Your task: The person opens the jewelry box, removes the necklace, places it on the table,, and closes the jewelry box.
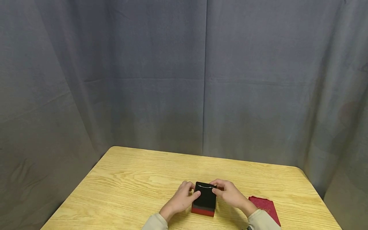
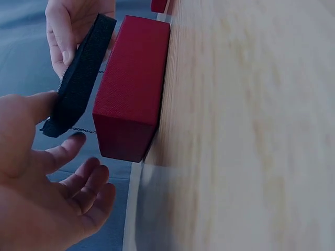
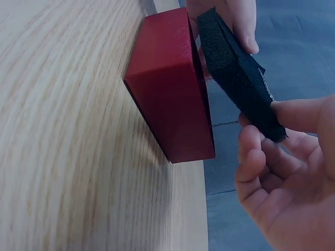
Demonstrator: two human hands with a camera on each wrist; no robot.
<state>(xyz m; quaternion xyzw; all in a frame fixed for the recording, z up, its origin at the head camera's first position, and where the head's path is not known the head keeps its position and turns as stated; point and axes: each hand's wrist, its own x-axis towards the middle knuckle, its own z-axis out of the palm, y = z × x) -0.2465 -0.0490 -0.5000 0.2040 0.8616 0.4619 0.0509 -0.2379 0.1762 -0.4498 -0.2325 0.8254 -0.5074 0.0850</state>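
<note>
The left hand [image 1: 181, 198] and right hand [image 1: 230, 194], angled toward each other, pinch opposite sides of a black padded rectangular insert [image 1: 205, 198] bearing a fine silver chain [image 1: 205, 187], tilted just above a red rectangular box [image 1: 203, 211] on the pale wooden worktop [image 1: 129, 179], a beige right sleeve [image 1: 262, 220] partly covering a flat crimson rectangular item [image 1: 266, 207].

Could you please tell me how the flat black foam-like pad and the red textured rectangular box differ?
The flat black foam-like pad is thinner than the red textured rectangular box. The pad is tilted, held by the left hand and right hand, while the box rests on the pale wooden table. Both have a rectangular outline.
</note>
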